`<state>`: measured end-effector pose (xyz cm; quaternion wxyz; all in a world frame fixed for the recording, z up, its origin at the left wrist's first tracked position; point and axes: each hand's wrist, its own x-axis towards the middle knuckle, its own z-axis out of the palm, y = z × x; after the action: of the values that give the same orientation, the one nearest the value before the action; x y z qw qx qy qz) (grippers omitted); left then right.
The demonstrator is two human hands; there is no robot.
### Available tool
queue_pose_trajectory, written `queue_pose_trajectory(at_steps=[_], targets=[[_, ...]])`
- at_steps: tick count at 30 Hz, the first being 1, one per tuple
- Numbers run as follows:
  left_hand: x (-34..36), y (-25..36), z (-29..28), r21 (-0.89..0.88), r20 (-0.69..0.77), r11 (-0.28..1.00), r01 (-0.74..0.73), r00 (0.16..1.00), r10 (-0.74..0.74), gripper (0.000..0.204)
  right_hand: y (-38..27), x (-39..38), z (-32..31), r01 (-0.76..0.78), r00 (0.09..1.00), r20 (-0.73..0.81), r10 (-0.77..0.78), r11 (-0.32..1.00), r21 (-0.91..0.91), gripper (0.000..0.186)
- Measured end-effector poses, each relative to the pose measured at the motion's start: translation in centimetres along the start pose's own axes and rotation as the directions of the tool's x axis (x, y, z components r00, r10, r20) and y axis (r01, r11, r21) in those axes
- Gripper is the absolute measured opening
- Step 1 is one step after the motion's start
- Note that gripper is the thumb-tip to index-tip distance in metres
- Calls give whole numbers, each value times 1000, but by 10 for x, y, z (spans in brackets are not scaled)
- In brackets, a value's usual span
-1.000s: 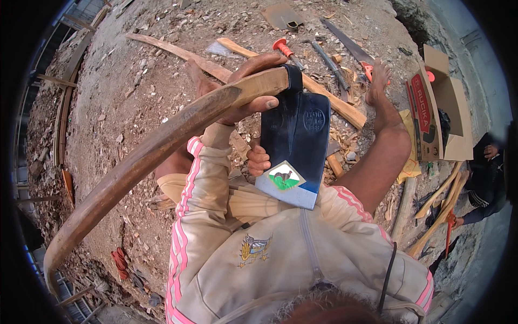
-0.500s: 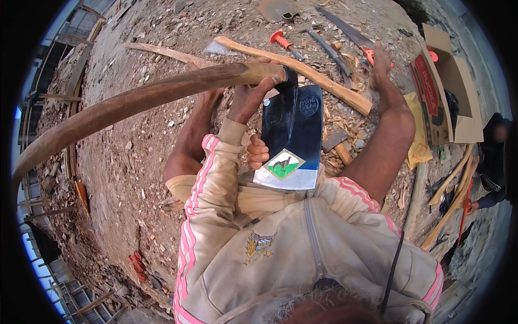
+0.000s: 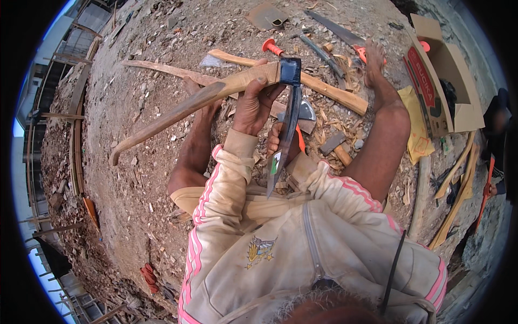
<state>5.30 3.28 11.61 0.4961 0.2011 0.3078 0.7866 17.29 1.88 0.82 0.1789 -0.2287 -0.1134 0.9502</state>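
Note:
A hoe (image 3: 290, 108) with a dark blue blade and a curved wooden handle (image 3: 189, 110) is held over my lap. My left hand (image 3: 253, 108) is wrapped around the handle just below the metal socket. The blade stands nearly edge-on, pointing toward my body, with part of its sticker showing. My right hand (image 3: 274, 139) has its fingers curled at the blade's edge; the blade hides much of that hand. Behind the blade, a grey curved metal piece (image 3: 307, 111) and an orange strip (image 3: 300, 141) show; I cannot tell whether they belong together.
Ahead lie a long wooden piece (image 3: 340, 97), a red-handled chisel (image 3: 272, 47), a dark bar (image 3: 324, 56) and a handsaw (image 3: 337, 29). Wood chips (image 3: 326, 127) litter the ground. An open cardboard box (image 3: 440, 81) stands right, near another person's hand (image 3: 492, 189).
The hoe has turned: its blade faced me broadly before and is now nearly edge-on. The handle's far end has swung away from me and looks shorter. Both hands stay on the hoe.

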Motion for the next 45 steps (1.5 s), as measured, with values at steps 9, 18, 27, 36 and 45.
queue_pose_trajectory(at_steps=[9,18,27,36,45], targets=[[-17,15,25,27,15,994,-102,995,102,70,-41,0,7,287,950,-58,-308,930,-230,52],[-27,31,7,-266,-89,952,-153,987,134,72,-66,-14,56,491,853,154,-499,668,-559,53],[-47,84,32,-228,111,969,-99,986,127,89,-76,-29,115,633,770,340,-541,574,-520,45],[-59,76,35,-15,211,970,-242,947,240,79,-123,-35,110,622,366,522,-770,-215,-753,38],[-7,49,25,339,162,867,-365,931,328,63,-168,-92,177,775,464,767,-443,-216,-594,39]])
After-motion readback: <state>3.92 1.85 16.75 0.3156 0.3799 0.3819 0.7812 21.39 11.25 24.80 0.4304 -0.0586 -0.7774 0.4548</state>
